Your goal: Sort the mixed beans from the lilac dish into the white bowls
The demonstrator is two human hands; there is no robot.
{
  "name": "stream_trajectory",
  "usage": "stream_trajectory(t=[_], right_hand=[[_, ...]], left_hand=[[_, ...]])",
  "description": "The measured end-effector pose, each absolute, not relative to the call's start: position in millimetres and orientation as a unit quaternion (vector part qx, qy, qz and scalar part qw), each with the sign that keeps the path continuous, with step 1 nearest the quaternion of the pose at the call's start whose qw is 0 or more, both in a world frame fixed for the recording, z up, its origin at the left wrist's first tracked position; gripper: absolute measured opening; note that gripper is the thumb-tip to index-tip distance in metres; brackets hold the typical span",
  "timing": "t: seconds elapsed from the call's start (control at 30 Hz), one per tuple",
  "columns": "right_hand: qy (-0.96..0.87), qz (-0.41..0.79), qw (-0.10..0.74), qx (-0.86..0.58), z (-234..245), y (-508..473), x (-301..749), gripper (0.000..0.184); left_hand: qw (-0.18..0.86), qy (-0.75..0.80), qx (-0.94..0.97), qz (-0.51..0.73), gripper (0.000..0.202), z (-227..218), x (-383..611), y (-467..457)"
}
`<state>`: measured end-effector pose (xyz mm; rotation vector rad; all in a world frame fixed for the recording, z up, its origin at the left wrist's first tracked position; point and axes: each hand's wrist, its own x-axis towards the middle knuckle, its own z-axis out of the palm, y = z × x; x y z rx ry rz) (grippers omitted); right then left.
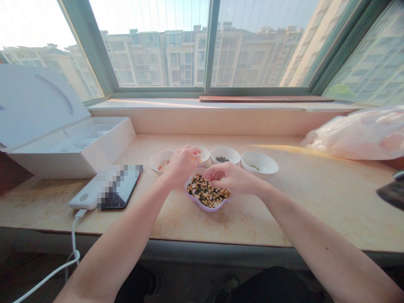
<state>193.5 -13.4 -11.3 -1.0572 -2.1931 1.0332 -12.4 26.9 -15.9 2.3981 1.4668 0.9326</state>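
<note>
A lilac-rimmed, flower-shaped dish (208, 192) holds a mix of black, green, tan and white beans. My right hand (232, 177) sits over the dish's upper right, its fingertips bunched at the beans. My left hand (181, 165) hangs just left of it, above the rim of a white bowl (202, 155) holding yellow grains and partly hidden by that hand. Another white bowl (160, 162) with pale and reddish bits is on the left. A third white bowl (224, 154) holds black beans, and a fourth (259, 164) holds a few green ones. Neither hand's grip is visible.
A power bank (91, 189) with a white cable lies left of the dish, beside a phone (120, 187). An open white box (63, 143) stands farther left. A plastic bag (356, 134) lies at right on the marble counter (221, 223), below a window.
</note>
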Motion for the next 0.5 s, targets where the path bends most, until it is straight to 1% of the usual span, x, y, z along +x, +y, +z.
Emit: stream_trajectory(t=[0.13,0.27,0.4,0.5], right_hand=[[-0.729,0.453,0.321,-0.401,-12,-6,197,0.021],[-0.671,0.485,0.374,-0.417,-9,-4,198,0.019],[-0.634,0.516,0.404,-0.41,-8,-5,197,0.027],[-0.624,0.527,0.416,-0.4,-6,-7,195,0.03]], left_hand=[[0.169,0.443,0.809,0.349,0.022,-11,-7,20],[0.27,0.373,0.821,0.336,0.02,-9,-6,16],[0.361,0.333,0.807,0.329,0.022,-13,-4,17],[0.38,0.345,0.778,0.362,0.022,-18,0,19]])
